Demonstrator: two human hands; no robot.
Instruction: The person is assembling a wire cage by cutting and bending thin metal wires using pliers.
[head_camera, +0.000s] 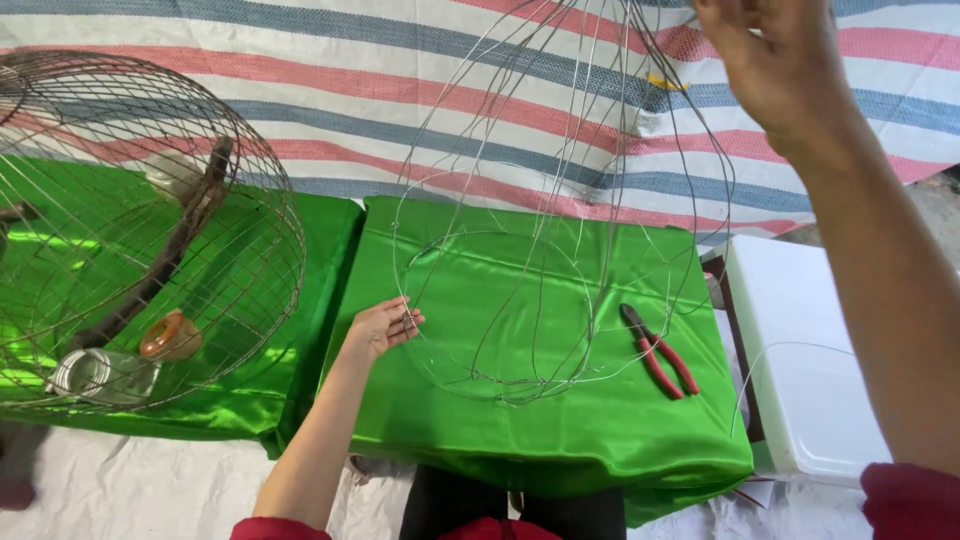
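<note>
I see my left hand (385, 325) pinching the bottom ring of the thin wire frame (540, 230) over the green cloth (560, 430), red pliers (660, 350) lying beside it, my right hand (770, 60) up high, fingers open on the top wires, round wire cage (140, 230) far left

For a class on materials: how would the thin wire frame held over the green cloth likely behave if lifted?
The wire frame looks light: thin strands, mostly air. It probably flexes, since both hands, left hand and right hand, steady it. It may snag easily.
</note>
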